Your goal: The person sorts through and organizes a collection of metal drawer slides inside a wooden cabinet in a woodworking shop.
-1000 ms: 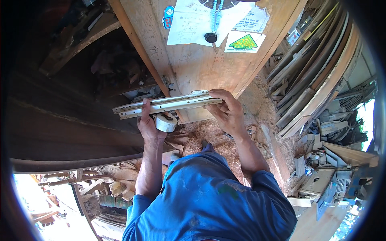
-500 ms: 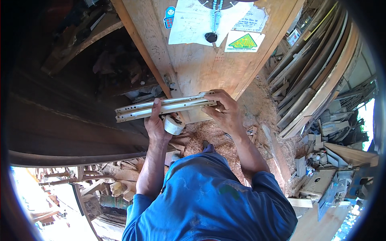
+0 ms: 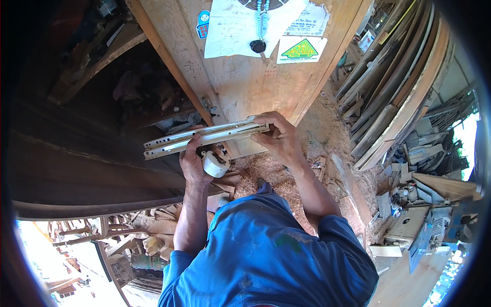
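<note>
A pair of pale metal drawer slides (image 3: pixel 209 136) with holes along them lies side by side across both hands, the left end slightly lower. My left hand (image 3: pixel 193 165) is closed around them left of their middle, thumb over the near edge. At their right end, the fingers and thumb of my right hand (image 3: pixel 280 137) pinch the slides. A white round thing (image 3: pixel 216 165), like a roll of tape, shows just below the slides beside my left hand; whether that hand holds it too I cannot make out.
Ahead stands a wooden door-like panel (image 3: pixel 250 87) bearing papers, a sticker and hanging blue beads (image 3: pixel 259 25). Long boards (image 3: pixel 404 92) lean at the right. Wood shavings (image 3: pixel 261 171) and offcuts cover the floor. A dark curved surface (image 3: pixel 92 174) fills the left.
The view has shifted slightly, so the panel and boards sit further left. My left thumb has slid down to the near edge of the slides; both hands keep their hold.
</note>
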Action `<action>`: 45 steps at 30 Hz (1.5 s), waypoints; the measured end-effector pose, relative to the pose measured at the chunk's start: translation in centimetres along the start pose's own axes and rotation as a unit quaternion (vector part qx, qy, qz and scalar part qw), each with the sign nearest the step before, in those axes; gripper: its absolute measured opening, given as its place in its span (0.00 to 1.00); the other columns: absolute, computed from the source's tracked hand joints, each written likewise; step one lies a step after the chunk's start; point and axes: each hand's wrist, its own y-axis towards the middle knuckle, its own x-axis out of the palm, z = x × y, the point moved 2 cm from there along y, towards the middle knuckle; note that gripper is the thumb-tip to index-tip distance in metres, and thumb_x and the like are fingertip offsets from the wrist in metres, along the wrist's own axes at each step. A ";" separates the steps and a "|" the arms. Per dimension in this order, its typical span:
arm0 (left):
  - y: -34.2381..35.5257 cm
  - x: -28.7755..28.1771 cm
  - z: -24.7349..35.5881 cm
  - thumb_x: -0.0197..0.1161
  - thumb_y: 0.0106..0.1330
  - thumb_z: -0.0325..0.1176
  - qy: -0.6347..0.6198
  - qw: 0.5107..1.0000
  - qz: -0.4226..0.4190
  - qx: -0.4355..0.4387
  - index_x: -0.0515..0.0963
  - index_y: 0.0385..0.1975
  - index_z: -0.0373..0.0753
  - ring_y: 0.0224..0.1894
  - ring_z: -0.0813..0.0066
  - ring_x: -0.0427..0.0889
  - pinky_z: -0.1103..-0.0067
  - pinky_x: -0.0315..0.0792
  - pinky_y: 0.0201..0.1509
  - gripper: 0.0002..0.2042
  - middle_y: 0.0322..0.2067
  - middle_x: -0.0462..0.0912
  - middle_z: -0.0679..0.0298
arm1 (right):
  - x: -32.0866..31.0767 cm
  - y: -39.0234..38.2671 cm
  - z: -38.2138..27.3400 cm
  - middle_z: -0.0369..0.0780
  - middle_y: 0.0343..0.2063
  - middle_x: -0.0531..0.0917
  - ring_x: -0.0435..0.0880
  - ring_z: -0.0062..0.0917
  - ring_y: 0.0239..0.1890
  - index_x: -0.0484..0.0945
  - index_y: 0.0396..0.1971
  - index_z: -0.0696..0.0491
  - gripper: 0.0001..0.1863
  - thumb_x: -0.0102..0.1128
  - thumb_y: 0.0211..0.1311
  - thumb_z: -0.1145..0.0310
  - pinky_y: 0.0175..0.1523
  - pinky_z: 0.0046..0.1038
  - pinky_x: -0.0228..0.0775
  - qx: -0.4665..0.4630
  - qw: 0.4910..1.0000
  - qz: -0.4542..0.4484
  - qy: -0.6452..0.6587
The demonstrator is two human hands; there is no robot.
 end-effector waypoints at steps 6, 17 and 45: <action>0.4 -1.0 0.0 0.57 0.67 0.32 0.010 1.000 -0.004 0.005 0.73 0.49 0.34 0.26 0.71 0.79 0.77 0.78 0.31 0.14 0.31 0.79 0.56 | 0.3 0.4 0.2 0.39 0.46 0.77 0.80 0.20 0.44 0.77 0.46 0.55 0.18 0.69 0.54 0.79 0.44 0.19 0.77 0.002 1.000 -0.015 -0.006; 0.4 -0.5 -0.2 0.60 0.63 0.26 -0.011 0.999 -0.033 -0.003 0.74 0.48 0.35 0.27 0.73 0.79 0.77 0.79 0.30 0.13 0.32 0.78 0.61 | -0.6 -1.3 1.6 0.49 0.46 0.79 0.83 0.30 0.45 0.68 0.46 0.58 0.16 0.57 0.59 0.86 0.48 0.28 0.80 0.028 0.993 0.033 0.107; 0.5 1.2 -1.7 0.64 0.64 0.32 0.100 0.995 -0.021 -0.001 0.77 0.38 0.36 0.21 0.76 0.77 0.80 0.73 0.24 0.08 0.20 0.78 0.64 | -2.3 -1.3 1.0 0.39 0.47 0.76 0.81 0.18 0.42 0.79 0.42 0.54 0.19 0.68 0.49 0.87 0.37 0.13 0.75 -0.030 0.998 0.044 0.025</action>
